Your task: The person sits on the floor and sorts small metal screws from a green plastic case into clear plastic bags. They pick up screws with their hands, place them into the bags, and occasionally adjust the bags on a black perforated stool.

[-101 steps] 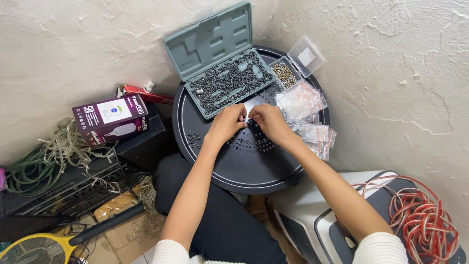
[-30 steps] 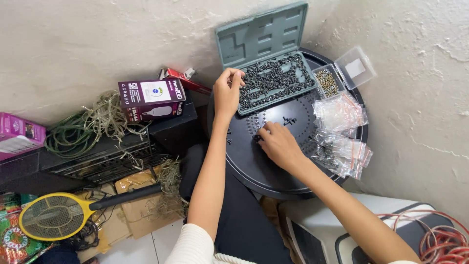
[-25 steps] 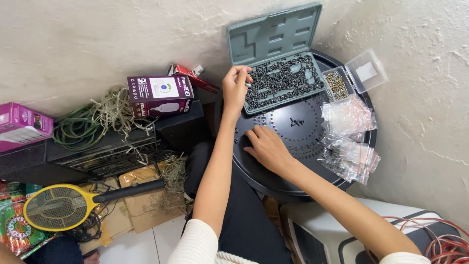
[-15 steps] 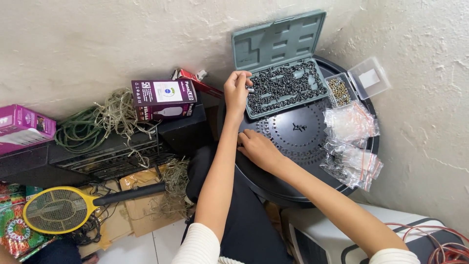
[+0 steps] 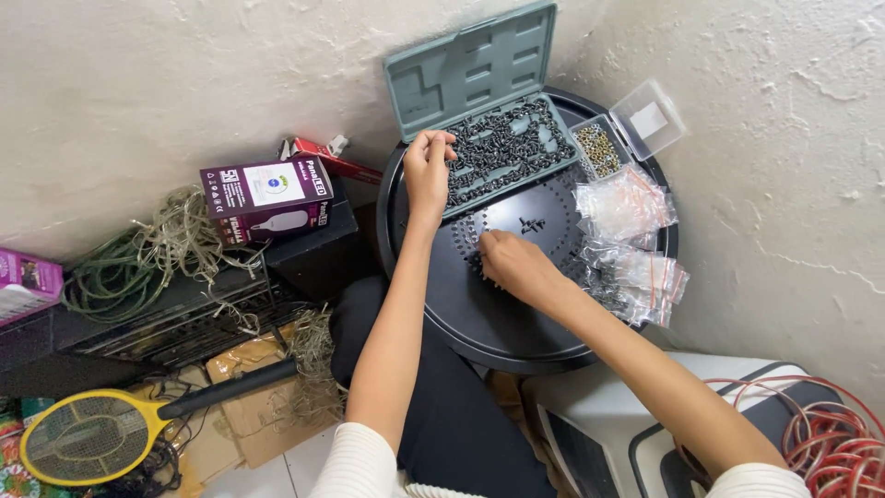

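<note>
Small dark screws point(image 5: 502, 148), heaped in the tray half of a grey-green plastic case point(image 5: 479, 69) with its lid propped open against the wall, are shown at the far edge of a round black perforated worktop point(image 5: 516, 337). The long axis of the case runs from near left to far right, so that its near-left corner lies closest to the person. The left hand point(image 5: 427, 171) is placed at that corner, fingers curled down into the screws as if pinching; whether a screw is actually held cannot be told. The right hand point(image 5: 509, 261) rests lower, on the bare middle of the worktop, fingers bent and knuckles up over a few loose dark pieces; what it grips, if anything, is hidden. The screws thus lie ahead of both hands, and the left hand is clearly the nearer, being already in contact with them, while the right is well apart from the case.

Just beside the far-right end of the case, a small clear plastic box of brass-coloured pieces point(image 5: 599, 148) stands open. Clear zip bags with red strips point(image 5: 631, 240) are piled along the right rim. On the floor to the left, a purple-and-white carton point(image 5: 267, 189), coiled green cord point(image 5: 111, 272) and a yellow racket-shaped swatter point(image 5: 83, 438) are seen.
</note>
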